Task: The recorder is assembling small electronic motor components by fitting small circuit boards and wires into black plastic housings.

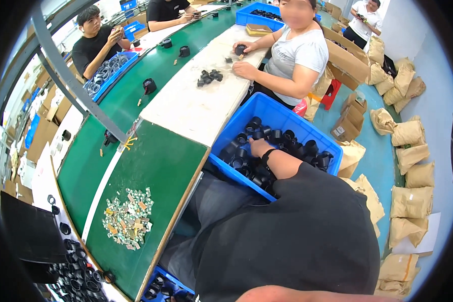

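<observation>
My right hand, with a dark band at its wrist, reaches into a blue plastic bin at my right side. It touches black cylindrical plastic parts heaped inside; its fingers are mostly hidden, so I cannot tell whether it grips one. My left forearm runs along the lower edge, and the hand at its end is out of the picture. Below the table edge, a second blue bin holds more black parts. On the green tabletop in front of me lies a pile of small pale and brown pieces.
A co-worker handles a black part at the white board, near loose black bits. A grey metal post rises from the table. Black rings lie lower left. Brown sacks line the right wall.
</observation>
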The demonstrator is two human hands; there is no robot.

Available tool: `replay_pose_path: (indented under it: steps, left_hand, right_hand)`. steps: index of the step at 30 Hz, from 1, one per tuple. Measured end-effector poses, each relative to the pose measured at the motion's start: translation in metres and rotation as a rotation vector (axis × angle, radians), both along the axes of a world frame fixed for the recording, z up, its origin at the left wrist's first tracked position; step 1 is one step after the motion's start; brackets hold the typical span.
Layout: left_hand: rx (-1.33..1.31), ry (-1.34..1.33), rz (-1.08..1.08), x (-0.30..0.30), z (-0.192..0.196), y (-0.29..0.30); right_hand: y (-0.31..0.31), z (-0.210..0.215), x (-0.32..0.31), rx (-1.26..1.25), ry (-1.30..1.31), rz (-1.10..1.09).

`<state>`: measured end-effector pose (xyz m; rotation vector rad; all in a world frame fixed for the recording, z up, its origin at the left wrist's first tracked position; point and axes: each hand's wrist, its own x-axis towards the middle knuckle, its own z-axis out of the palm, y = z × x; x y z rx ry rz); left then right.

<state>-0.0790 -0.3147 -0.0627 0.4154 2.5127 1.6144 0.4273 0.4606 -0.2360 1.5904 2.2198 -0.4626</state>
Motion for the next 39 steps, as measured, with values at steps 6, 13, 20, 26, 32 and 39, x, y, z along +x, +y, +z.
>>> replay_pose_path:
  steps: [6, 13, 20, 26, 32, 39]
  left_hand:
    - [0.253, -0.091, -0.099, 0.031, 0.032, 0.032]
    - [0.564, -0.201, -0.165, 0.095, 0.060, 0.063]
    - [0.874, -0.311, -0.249, 0.165, 0.089, 0.116]
    - [1.124, -0.413, -0.155, 0.129, 0.097, 0.229]
    - [0.863, 0.223, 0.065, 0.021, 0.059, 0.330]
    - [0.554, 0.317, 0.169, 0.040, 0.035, 0.319]
  right_hand:
    - [0.020, 0.000, 0.009, 0.022, -0.032, 0.073]
    - [0.011, 0.058, 0.010, 0.067, -0.022, -0.056]
    - [-0.033, 0.312, -0.056, 0.296, 0.773, 0.390]
    - [-0.166, 0.355, -0.227, 0.061, 1.670, 1.085]
    - [-0.248, 0.293, -0.372, -0.154, 1.669, 1.308]
    - [-0.286, 0.237, -0.404, -0.400, 1.828, 1.244]
